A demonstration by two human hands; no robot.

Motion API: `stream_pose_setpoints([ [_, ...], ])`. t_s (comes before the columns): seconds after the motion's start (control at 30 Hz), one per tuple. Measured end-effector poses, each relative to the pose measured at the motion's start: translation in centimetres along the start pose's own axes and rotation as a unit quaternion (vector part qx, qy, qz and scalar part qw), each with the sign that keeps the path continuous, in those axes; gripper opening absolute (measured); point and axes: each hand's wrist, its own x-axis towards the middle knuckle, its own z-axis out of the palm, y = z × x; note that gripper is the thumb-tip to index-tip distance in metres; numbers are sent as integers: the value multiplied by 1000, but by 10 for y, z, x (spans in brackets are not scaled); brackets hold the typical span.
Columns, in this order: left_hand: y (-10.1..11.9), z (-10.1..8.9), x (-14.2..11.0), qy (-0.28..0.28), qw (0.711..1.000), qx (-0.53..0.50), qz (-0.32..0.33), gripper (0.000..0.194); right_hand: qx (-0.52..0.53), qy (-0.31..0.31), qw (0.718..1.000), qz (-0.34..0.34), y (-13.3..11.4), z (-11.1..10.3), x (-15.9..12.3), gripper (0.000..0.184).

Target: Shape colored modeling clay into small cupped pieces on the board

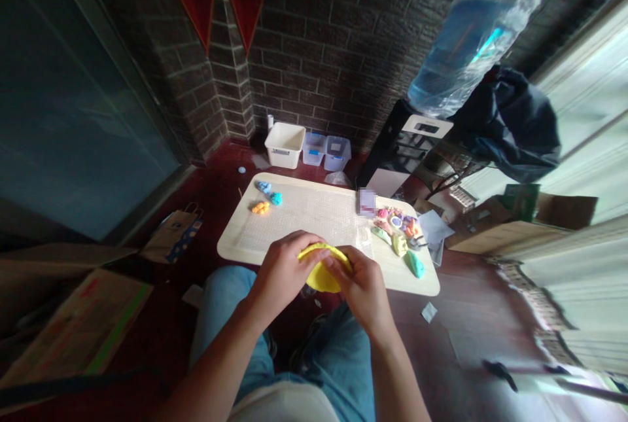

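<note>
A flattened lump of yellow clay (320, 271) is held between both hands just above the near edge of a low white table (245, 248). My left hand (283, 266) curls round its left side with fingers closed on it. My right hand (360, 281) pinches its right side. Small blue and orange clay pieces (267, 198) lie at the table's far left. Several coloured clay pieces (400, 233) sit at the right end, green and teal ones nearest me.
A clear gridded mat (304, 212) covers the table's middle. White and clear bins (307, 146) stand against the brick wall behind. A water dispenser (409, 147) is at the back right. Cardboard boxes lie at both sides on the floor, and my knees are under the table's near edge.
</note>
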Motion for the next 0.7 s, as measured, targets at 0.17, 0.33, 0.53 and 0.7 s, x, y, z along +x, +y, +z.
stream_pose_setpoints([
  [0.17,-3,3,5,33,998,32,34,9,34,10,999,14,-2,4,3,33],
  [0.33,-4,2,6,34,999,21,29,15,83,-18,996,23,1,3,9,39],
  [0.53,-4,-1,11,-20,996,37,77,19,98,-9,993,68,6,4,12,41],
  [0.7,-5,3,13,20,995,72,70,14,95,-6,994,46,7,6,10,37],
])
